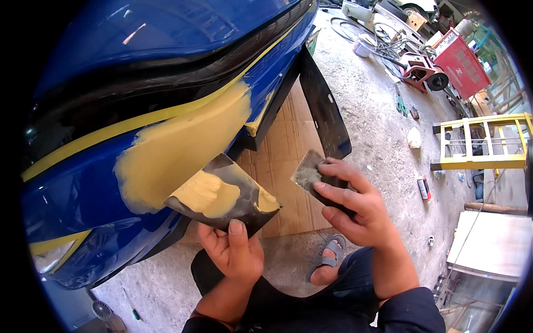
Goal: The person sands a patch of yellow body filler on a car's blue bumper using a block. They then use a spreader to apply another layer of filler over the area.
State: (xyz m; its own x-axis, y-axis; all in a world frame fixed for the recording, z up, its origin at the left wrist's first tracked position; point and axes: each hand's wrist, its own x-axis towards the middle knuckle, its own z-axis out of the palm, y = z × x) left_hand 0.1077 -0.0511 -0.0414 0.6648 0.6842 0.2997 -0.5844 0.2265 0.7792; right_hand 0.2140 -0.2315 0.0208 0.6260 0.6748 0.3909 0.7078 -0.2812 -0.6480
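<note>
In my left hand (pixel 233 250) is a dark flat board (pixel 244 177) with a mound of yellow filler (pixel 202 194) on it and more along its right edge, my thumb pressed near its lower corner. Just to the right, my right hand (pixel 355 205) grips a smeared dark flat spreader (pixel 311 169) by its face and edge. Both tools are held beside a glossy blue body panel (pixel 94 188), which bears a broad spread of yellow filler (pixel 172 150) and a strip of yellow masking tape (pixel 80 144) below a black band (pixel 83 116).
Cardboard (pixel 286 122) lies under the panel, beside a dark hanging piece (pixel 327 116). My sandaled foot (pixel 330 255) is on the concrete floor. At right are a red machine (pixel 461 61), cables, green-handled scissors (pixel 401 102), a spray can (pixel 423 188), a yellow ladder (pixel 477 164) and a pale board (pixel 486 238).
</note>
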